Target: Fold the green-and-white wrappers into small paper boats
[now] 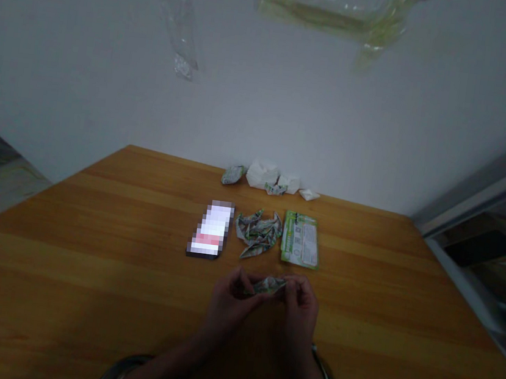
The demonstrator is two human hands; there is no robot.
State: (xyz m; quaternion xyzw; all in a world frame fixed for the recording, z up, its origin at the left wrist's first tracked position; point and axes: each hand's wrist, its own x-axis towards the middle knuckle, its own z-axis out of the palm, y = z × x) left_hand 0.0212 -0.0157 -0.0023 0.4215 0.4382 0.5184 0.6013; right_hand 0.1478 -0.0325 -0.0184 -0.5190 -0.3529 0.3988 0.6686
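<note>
Between my two hands, low over the near part of the table, is a small folded piece of printed paper (pixel 267 285), greyish with green marks. My left hand (pixel 232 301) pinches its left end, and my right hand (pixel 301 303) grips its right end between thumb and fingers. Just beyond my hands lies a bundle of folded printed paper (pixel 257 232) with pointed ends. To the right of that bundle sits a flat green and white printed packet (pixel 301 239). The fingers partly hide the paper I hold.
A phone (pixel 211 228) with a lit, pixelated screen lies left of the bundle. Along the wall edge stand a crumpled printed paper (pixel 233 175), white crumpled tissues (pixel 262 174) and a small white folded piece (pixel 309 194). The wooden table (pixel 93 213) meets a taped white wall (pixel 263 105).
</note>
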